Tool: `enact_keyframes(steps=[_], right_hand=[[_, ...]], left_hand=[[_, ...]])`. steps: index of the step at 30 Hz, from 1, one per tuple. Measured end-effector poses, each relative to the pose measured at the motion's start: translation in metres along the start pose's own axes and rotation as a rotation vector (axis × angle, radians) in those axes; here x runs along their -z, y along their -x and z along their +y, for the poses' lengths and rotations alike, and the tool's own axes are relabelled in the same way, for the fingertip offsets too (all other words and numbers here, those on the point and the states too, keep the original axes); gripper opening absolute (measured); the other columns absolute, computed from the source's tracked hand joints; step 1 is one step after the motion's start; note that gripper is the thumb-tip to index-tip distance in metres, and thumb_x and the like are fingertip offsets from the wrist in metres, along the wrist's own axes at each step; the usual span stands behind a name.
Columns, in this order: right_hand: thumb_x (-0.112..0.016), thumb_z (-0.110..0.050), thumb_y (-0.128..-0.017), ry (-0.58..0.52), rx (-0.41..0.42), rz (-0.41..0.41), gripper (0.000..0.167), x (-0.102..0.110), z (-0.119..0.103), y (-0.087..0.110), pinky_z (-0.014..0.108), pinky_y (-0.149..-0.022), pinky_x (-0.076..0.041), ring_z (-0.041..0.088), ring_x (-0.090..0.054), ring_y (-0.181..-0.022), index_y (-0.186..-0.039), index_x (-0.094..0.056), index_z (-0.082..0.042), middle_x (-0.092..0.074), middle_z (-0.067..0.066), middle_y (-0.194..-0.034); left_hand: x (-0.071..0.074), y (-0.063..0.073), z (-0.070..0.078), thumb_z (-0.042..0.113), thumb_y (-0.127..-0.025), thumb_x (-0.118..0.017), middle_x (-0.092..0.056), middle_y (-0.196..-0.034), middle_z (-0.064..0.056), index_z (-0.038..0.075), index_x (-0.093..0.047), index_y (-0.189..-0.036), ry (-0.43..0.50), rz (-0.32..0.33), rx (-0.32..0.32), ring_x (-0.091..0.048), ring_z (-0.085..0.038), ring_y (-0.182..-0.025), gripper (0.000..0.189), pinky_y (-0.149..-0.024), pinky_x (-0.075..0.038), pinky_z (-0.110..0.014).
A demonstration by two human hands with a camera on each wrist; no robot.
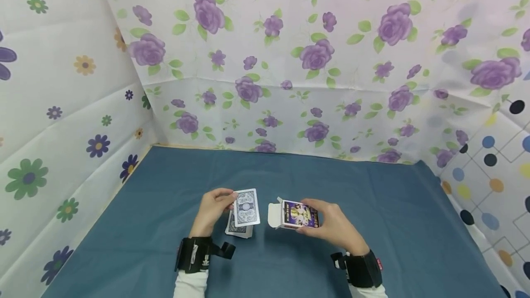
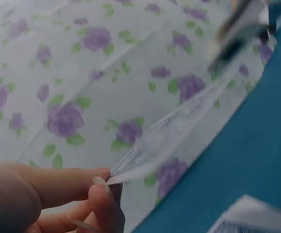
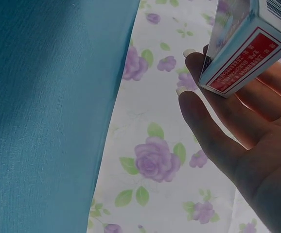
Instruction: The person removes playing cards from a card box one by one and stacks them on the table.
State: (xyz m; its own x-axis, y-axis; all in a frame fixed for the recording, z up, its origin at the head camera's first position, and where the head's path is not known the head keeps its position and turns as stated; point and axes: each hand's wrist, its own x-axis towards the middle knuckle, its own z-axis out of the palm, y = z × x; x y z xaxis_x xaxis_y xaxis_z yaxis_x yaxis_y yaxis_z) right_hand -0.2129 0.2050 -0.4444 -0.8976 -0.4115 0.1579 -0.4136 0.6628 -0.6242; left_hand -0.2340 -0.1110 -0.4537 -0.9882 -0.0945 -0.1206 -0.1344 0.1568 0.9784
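Observation:
Between thumb and fingers, my left hand [image 1: 214, 209] pinches a playing card [image 1: 246, 208] with a patterned grey back. In the left wrist view that card [image 2: 165, 136] shows nearly edge-on and blurred. Partly hidden beneath it, a small stack of cards [image 1: 240, 230] lies on the cloth. To the right, my right hand [image 1: 331, 224] grips a purple card box [image 1: 301, 214] by its right end. The box's white flap [image 1: 274, 215] stands open on the side facing the card. In the right wrist view the box [image 3: 250, 58] shows a red panel and a barcode.
A dark blue cloth [image 1: 389, 206] covers the table. Behind it hangs a white sheet [image 1: 285, 118] with purple flowers, and patterned sheets close off the left [image 1: 74, 128] and right [image 1: 497, 169] sides. Black straps [image 1: 194, 254] wrap both wrists.

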Motion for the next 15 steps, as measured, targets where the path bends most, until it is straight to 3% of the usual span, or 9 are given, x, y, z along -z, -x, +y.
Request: enact_keyframes(steps=[4, 7, 11, 15], right_hand=[[-0.079, -0.046, -0.076, 0.013, 0.015, 0.009, 0.069, 0.0, 0.002, -0.001, 0.031, -0.078, -0.051, 0.013, -0.062, -0.099, -0.132, -0.059, -0.012, -0.065, 0.008, -0.126], [-0.08, -0.044, -0.077, 0.034, 0.019, 0.012, 0.068, 0.0, 0.004, 0.0, 0.029, -0.078, -0.05, 0.014, -0.062, -0.1, -0.132, -0.059, -0.011, -0.065, 0.008, -0.126], [-0.079, -0.046, -0.077, 0.045, 0.022, 0.004, 0.069, -0.001, 0.005, 0.0, 0.029, -0.078, -0.05, 0.014, -0.063, -0.1, -0.132, -0.059, -0.009, -0.065, 0.008, -0.126], [-0.078, -0.047, -0.077, 0.05, 0.035, 0.003, 0.069, -0.003, 0.005, -0.001, 0.029, -0.077, -0.05, 0.015, -0.063, -0.1, -0.131, -0.059, -0.009, -0.065, 0.008, -0.125]], left_hand=[[0.005, -0.007, -0.017, 0.014, -0.093, -0.065, -0.065, -0.072, -0.003, -0.001, -0.067, -0.111, -0.075, 0.078, 0.057, -0.058, -0.021, -0.067, 0.024, -0.068, -0.043, -0.033], [0.004, -0.01, -0.03, 0.013, -0.093, -0.065, -0.067, -0.077, -0.007, 0.0, -0.068, -0.109, -0.138, 0.112, 0.073, -0.056, -0.021, -0.063, 0.022, -0.06, -0.039, -0.032], [-0.001, -0.011, -0.04, 0.012, -0.092, -0.066, -0.069, -0.08, -0.011, 0.0, -0.071, -0.106, -0.185, 0.162, 0.066, -0.054, -0.016, -0.058, 0.019, -0.051, -0.035, -0.029], [-0.005, -0.012, -0.045, 0.012, -0.091, -0.067, -0.07, -0.079, -0.014, 0.001, -0.072, -0.103, -0.217, 0.211, 0.033, -0.054, -0.014, -0.055, 0.018, -0.051, -0.037, -0.027]])
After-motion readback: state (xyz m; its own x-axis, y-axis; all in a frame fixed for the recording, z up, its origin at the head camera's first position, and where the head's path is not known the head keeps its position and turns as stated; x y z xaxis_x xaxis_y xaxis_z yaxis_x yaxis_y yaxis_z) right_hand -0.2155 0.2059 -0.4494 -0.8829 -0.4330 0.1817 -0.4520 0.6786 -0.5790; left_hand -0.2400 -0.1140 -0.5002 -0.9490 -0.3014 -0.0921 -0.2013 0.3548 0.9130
